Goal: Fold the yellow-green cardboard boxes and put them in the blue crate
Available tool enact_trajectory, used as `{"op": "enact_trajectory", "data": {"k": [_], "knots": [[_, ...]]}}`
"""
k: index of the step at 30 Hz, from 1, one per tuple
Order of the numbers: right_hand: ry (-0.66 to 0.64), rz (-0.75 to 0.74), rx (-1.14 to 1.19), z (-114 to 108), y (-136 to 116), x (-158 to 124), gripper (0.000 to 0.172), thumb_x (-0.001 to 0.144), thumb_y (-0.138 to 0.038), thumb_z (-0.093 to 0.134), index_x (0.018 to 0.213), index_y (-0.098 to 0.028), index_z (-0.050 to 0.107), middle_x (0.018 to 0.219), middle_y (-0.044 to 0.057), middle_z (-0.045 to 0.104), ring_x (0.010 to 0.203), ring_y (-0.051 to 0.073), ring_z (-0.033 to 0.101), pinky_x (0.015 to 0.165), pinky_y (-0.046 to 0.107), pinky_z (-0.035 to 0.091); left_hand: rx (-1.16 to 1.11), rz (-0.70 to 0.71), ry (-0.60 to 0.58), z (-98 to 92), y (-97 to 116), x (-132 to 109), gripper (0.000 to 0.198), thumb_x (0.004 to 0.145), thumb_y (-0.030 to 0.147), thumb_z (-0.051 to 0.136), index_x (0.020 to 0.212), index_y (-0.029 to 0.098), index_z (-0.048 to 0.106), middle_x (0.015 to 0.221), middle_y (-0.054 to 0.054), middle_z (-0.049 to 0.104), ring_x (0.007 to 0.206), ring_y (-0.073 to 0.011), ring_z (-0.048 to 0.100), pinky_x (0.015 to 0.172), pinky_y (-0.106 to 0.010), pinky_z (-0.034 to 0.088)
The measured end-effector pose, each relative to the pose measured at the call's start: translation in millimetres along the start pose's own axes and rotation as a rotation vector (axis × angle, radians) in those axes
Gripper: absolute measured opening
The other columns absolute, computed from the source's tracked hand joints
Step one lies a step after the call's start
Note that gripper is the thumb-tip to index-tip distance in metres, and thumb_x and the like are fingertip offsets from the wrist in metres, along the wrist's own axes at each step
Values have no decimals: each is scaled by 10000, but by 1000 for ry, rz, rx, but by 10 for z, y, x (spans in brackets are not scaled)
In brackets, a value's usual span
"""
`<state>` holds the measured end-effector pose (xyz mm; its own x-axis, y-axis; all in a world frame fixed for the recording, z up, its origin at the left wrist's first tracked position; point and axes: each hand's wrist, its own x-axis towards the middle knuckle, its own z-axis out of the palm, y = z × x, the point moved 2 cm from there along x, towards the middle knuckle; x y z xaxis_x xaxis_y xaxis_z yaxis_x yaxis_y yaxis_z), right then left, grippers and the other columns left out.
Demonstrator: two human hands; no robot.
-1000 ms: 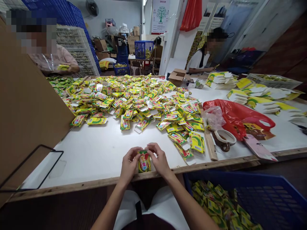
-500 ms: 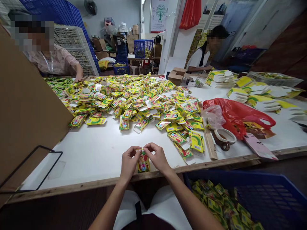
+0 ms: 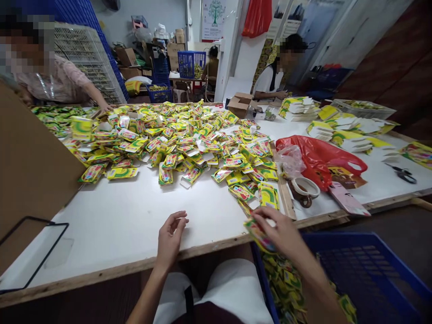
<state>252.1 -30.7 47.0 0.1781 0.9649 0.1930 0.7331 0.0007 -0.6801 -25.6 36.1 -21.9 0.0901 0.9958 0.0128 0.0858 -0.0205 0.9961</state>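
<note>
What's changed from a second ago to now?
The right hand has carried the small box right, to the table edge by the blue basket; the left hand has let go, loosely curled. A co-worker's hand has reached the back left of the pile. The mug, the red bag beside it and most of the pile stay put.

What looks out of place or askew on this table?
The flat pink item, probably a phone, looks oddly placed: it lies askew beside the mug, its near end at the front edge of the table, where a knock could send it off. I see no clear spill or damage.
</note>
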Motion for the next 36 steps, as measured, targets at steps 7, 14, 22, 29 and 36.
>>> {"op": "enact_trajectory", "data": {"k": [7, 14, 22, 29, 36], "knots": [[76, 126, -509, 138, 442, 326, 138, 797, -282, 585, 762, -178, 669, 670, 62, 664, 666, 221, 593, 661, 314, 353, 150, 13, -86, 72, 23, 2, 239, 813, 373, 569, 954, 192, 637, 955, -59, 682, 849, -189, 641, 793, -313, 484], [76, -220, -226, 595, -57, 249, 141, 868, -212, 525, 820, -215, 657, 639, 3, 675, 609, 159, 583, 753, 321, 323, 151, 95, 6, 1, 14, -9, 253, 834, 363, 540, 1010, 194, 609, 1078, -86, 639, 978, -215, 612, 862, -346, 469], [-33, -257, 324, 1034, -302, 111, 140, 869, -164, 491, 933, -220, 602, 896, 29, 689, 872, 183, 636, 799, 313, 456, 83, 93, -290, 148, 94, -9, 456, 831, 291, 552, 1259, 250, 401, 1028, -62, 624, 956, -193, 618, 872, -358, 468], [-18, -110, 640, 1180, -386, 85, 148, 832, -276, 577, 958, -197, 570, 917, 52, 672, 905, 194, 642, 806, 310, 510, -76, 17, -223, 79, 119, -82, 385, 831, 311, 546, 1191, 253, 420, 975, -29, 571, 805, -154, 638, 685, -267, 522], [-132, -168, 513, 1178, -460, 254, 141, 866, -242, 523, 857, -185, 651, 827, 35, 685, 814, 180, 633, 756, 293, 482, -33, 21, -236, 36, 103, -34, 248, 816, 259, 535, 1053, 187, 540, 1003, -65, 630, 873, -181, 641, 776, -310, 523]]}}
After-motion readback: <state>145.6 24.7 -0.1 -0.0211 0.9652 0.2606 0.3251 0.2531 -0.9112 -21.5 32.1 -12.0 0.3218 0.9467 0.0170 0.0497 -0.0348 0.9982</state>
